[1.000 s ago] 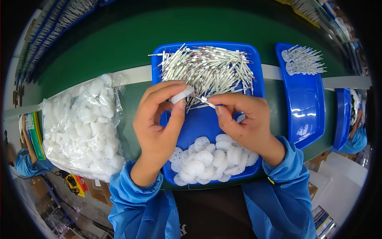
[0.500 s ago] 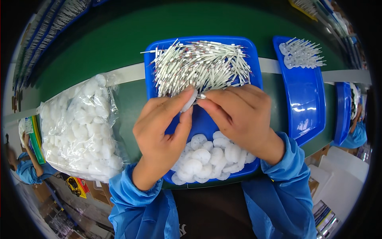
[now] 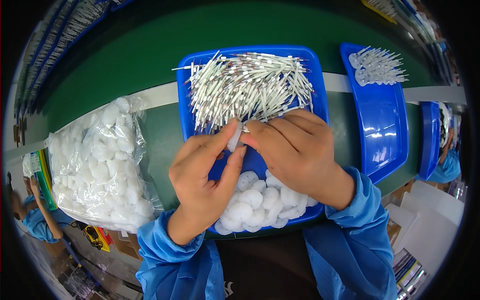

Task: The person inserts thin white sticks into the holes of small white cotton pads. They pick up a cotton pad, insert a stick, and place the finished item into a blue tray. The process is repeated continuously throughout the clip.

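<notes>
Over the middle of a blue bin [image 3: 321,97], my left hand [image 3: 197,172] pinches a translucent white plastic disc [image 3: 234,141] between thumb and forefinger. My right hand [image 3: 302,150] is closed on a thin white stick [image 3: 245,128], its tip meeting the disc's face; the fingers hide most of the stick. A thick pile of thin white sticks [image 3: 250,87] with some dark and reddish ends fills the bin's far part. Loose white discs [image 3: 262,200] are heaped in its near part, below my hands.
A clear plastic bag [image 3: 100,170] full of white discs lies on the green table at left. At right is a long blue tray [image 3: 380,132], with discs bearing sticks [image 3: 377,67] grouped at its far end. Co-workers' blue sleeves [image 3: 40,225] show at both side edges.
Both hands have come slightly nearer to me, the disc and stick between them. The disc has turned a little, and the fingers of my right hand sit closer against it.
</notes>
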Demonstrator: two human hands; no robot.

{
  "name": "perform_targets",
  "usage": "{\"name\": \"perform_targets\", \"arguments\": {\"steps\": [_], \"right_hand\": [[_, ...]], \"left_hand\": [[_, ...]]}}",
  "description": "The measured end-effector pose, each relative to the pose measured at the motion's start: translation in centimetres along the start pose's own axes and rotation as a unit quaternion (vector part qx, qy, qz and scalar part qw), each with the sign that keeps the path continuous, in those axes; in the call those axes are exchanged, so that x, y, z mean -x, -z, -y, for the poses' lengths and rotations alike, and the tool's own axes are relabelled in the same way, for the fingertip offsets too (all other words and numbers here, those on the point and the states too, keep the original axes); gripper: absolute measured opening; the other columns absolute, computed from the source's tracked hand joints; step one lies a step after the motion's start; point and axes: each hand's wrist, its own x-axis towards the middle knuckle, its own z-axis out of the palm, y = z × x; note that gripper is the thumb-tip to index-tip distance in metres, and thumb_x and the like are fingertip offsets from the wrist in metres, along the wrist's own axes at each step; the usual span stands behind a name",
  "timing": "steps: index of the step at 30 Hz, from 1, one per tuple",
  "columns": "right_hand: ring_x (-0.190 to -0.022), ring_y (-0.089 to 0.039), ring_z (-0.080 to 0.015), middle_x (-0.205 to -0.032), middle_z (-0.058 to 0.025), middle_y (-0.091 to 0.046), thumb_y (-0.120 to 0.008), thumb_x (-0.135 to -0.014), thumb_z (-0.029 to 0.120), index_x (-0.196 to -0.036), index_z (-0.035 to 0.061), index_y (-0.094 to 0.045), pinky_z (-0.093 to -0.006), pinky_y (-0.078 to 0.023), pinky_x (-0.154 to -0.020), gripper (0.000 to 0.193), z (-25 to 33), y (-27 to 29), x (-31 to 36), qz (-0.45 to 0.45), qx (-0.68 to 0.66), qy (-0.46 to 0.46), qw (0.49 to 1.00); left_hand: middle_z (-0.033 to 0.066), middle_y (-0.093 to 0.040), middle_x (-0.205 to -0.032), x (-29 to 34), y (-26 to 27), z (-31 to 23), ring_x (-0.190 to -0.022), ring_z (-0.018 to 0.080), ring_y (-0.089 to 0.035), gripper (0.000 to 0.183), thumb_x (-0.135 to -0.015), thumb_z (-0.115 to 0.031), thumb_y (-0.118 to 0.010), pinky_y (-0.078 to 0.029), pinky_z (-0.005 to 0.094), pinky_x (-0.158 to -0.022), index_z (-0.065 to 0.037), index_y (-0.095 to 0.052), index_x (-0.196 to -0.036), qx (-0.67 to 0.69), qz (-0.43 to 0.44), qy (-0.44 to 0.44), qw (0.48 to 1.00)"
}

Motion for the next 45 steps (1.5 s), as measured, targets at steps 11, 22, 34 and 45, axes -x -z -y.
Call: {"name": "perform_targets", "arguments": {"steps": [11,22,34,45], "right_hand": [[-0.088,-0.074,-0.0230,-0.099,-0.0046,-0.078,-0.091,-0.078,0.012,-0.111,0.0093,-0.079,-0.0347,-0.056,-0.078,0.036,-1.1,1.5,-0.6,0.058,-0.163,-0.090,0.981],[-0.090,-0.077,-0.0172,-0.096,-0.0093,-0.079,-0.087,-0.089,0.004,-0.121,0.0017,-0.076,-0.0311,-0.059,-0.082,0.034,-0.2,0.8,-0.3,0.083,-0.395,-0.216,0.889],[-0.094,-0.076,-0.0127,-0.100,-0.0068,-0.078,-0.084,-0.093,0.001,-0.114,-0.0016,-0.075,-0.0277,-0.059,-0.083,0.023,-0.8,1.0,0.0,0.111,-0.500,-0.307,0.802],[-0.094,-0.075,-0.0258,-0.105,-0.0032,-0.075,-0.081,-0.082,0.008,-0.102,0.0105,-0.077,-0.0365,-0.059,-0.080,0.021,-1.5,2.5,0.5,0.162,-0.034,-0.036,0.986]], "left_hand": [[0.0108,-0.077,-0.115,-1.3,0.9,1.2,-0.091,0.0194,-0.070,0.051,-0.081,-0.010,-0.096,-0.055,0.0301,-0.075,-0.005,-0.078,-0.128,0.103,0.011,-0.005,0.995],[0.0131,-0.068,-0.127,-0.6,-0.1,0.5,-0.101,0.0214,-0.072,0.051,-0.077,0.013,-0.086,-0.060,0.0281,-0.073,-0.003,-0.078,-0.125,0.115,-0.022,-0.044,0.992],[0.0169,-0.078,-0.122,-1.1,0.4,0.2,-0.111,0.0298,-0.075,0.053,-0.076,0.005,-0.091,-0.062,0.0371,-0.091,-0.002,-0.076,-0.127,0.058,0.011,-0.099,0.993],[0.0218,-0.062,-0.138,-0.7,1.8,3.6,-0.096,0.0203,-0.070,0.045,-0.109,-0.037,-0.070,-0.058,0.0343,-0.093,0.002,-0.079,-0.127,0.168,-0.106,-0.118,0.973]]}}
